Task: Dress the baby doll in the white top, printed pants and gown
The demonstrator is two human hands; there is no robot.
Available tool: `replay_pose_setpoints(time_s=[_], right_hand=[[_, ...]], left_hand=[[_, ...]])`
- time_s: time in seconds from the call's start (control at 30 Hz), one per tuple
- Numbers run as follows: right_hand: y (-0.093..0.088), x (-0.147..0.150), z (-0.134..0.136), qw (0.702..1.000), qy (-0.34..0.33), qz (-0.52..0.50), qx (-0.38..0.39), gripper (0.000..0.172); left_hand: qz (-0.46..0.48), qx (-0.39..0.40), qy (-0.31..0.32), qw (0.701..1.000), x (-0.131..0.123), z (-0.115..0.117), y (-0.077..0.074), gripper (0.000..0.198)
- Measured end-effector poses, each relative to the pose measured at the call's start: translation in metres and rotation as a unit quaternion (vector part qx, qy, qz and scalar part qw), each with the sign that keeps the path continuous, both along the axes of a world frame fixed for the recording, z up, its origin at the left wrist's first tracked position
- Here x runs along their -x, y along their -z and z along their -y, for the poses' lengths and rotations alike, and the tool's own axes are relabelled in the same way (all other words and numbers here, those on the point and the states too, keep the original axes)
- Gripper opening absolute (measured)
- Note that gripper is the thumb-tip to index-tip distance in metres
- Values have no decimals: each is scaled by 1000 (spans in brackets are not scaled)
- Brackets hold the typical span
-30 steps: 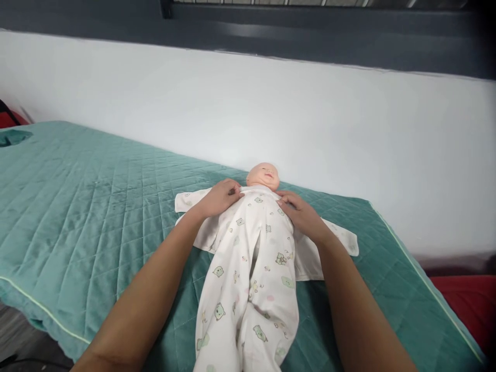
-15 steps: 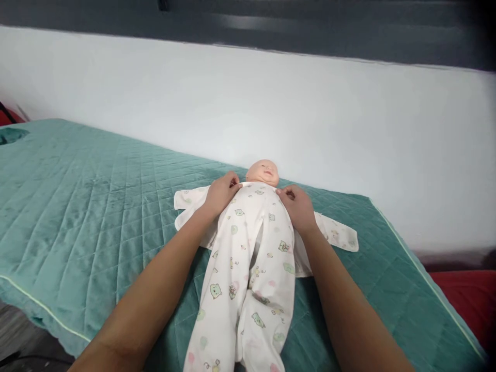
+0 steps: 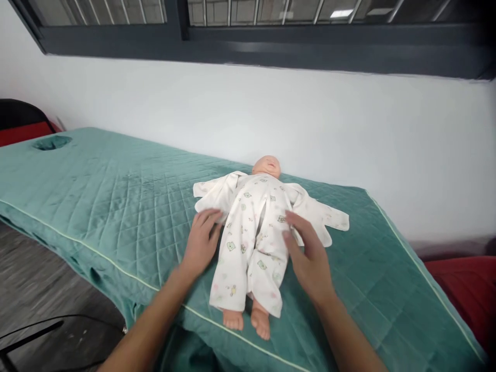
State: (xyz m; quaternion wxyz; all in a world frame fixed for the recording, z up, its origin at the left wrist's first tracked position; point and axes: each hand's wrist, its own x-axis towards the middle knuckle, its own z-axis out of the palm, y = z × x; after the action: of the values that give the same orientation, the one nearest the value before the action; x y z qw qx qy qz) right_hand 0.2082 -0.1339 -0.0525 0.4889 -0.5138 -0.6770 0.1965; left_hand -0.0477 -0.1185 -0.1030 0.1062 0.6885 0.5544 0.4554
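Observation:
A baby doll [image 3: 267, 165] lies on its back, head toward the wall and bare feet toward me. Printed white baby trousers [image 3: 253, 232] cover its legs and reach up over its chest. A white long-sleeved baby shirt [image 3: 318, 212] spreads out from under it, sleeves out to both sides. My left hand [image 3: 203, 237] is beside the trousers on the left, fingers apart near the shirt's lower edge. On the right, my right hand [image 3: 308, 253] has thumb and fingers spread at the trouser leg, grasping nothing; whether the fingertips touch the cloth is hard to tell.
A green quilted bed cover [image 3: 127, 206] lies under the doll, with a round hole [image 3: 52, 143] at the far left. A white wall [image 3: 232, 108] and barred window [image 3: 256, 15] stand behind. Red chairs [image 3: 461, 284] flank the bed. A black metal leg [image 3: 31, 336] is at lower left.
Both hands have let go of the trousers' upper edge by the doll's chest and drawn back toward me. The view has shifted, so the feet and window now show.

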Motion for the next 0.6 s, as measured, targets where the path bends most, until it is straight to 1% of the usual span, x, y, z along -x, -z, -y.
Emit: replay_pose_setpoints(time_s=[0.07,0.13,0.2,0.23,0.27,0.33,0.47,0.6], right_hand=[[0,12,46,998,-39,42,16,25],[3,25,83,992,-78,89,33,24],[7,36,108,986,-95,132,41,27],[9,40,116,983,-93,151,39,27],[12,44,121,981,-87,169,35,28],[15,49,126,977,-70,201,18,25],[16,59,122,967,-53,248,-8,14],[16,66,118,968,-36,245,-28,8]], left_hand=[[65,45,-14,997,0,57,6,30],[126,93,-21,987,-4,105,9,28],[159,140,-2,977,-9,139,9,29],[169,155,7,973,-13,150,8,30],[176,167,19,970,-15,157,6,31],[184,174,31,967,-20,161,2,30],[191,163,34,967,-25,152,-7,25],[182,138,48,972,-27,150,-11,21]])
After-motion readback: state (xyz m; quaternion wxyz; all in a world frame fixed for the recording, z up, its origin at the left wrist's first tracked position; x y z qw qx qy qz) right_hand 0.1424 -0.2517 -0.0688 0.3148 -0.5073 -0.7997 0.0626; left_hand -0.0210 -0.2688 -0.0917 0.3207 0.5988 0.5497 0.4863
